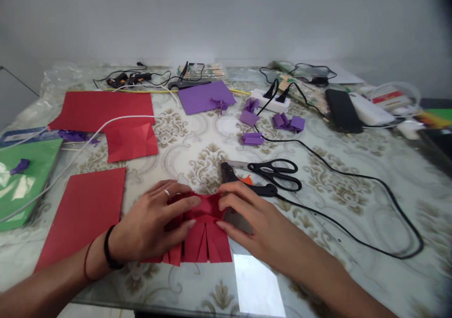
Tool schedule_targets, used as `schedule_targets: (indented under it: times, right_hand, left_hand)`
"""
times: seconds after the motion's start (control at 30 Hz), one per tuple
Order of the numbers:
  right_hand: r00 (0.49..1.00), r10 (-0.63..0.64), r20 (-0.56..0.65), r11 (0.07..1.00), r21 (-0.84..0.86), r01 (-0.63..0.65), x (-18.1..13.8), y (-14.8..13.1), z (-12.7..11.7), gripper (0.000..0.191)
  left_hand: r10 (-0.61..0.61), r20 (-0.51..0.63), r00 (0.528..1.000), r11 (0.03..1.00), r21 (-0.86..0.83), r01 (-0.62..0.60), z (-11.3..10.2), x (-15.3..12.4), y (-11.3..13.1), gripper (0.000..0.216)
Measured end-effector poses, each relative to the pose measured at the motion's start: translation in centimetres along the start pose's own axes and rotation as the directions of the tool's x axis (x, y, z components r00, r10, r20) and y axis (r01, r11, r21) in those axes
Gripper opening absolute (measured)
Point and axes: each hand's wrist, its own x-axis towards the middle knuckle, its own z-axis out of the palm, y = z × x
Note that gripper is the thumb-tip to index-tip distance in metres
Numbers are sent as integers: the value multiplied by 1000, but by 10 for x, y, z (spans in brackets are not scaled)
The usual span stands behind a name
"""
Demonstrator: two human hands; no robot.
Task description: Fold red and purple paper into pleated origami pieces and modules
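A red paper piece (218, 242) with several slits along its near edge lies at the front of the table, its far part folded up. My left hand (153, 221) grips it from the left, thumb and forefinger on the fold. At its right end, my right hand (249, 212) pinches the folded edge between thumb and fingers. Just beyond the right hand rests a black glue gun (259, 189) with an orange trigger, partly hidden by that hand. Black-handled scissors (278, 169) lie right behind the glue gun, closed.
Red sheets (86, 210) lie at the left, beside a green pack (28, 181). Folded purple paper pieces (252, 139) and a purple sheet (201, 97) are farther back. A white power strip (270, 101) feeds a black cord (384, 186) looping right. A black phone-like slab (342, 111) lies beyond.
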Motion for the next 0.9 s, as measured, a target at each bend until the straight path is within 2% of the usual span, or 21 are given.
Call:
schedule_targets:
  times: [0.2,0.4,0.67,0.9]
  right_hand:
    - [1000,-15,22,1000,24,15,0,2,-3,9]
    - [999,-25,38,999,48,23,0,2,-4,10]
    - [997,-14,76,998,58,9,0,1,-5,14]
    - [997,-13,72,998,64,9,-1,1,-4,14]
  left_hand:
    - [-41,72,997,997,-63,45,-5,-1,1,8]
    - [66,54,996,993,-101,-60,-7,-1,0,15]
    - [71,57,996,982,-177,-60,-10,4,1,13]
    - [69,113,991,988,-148,-52,-13,6,2,14]
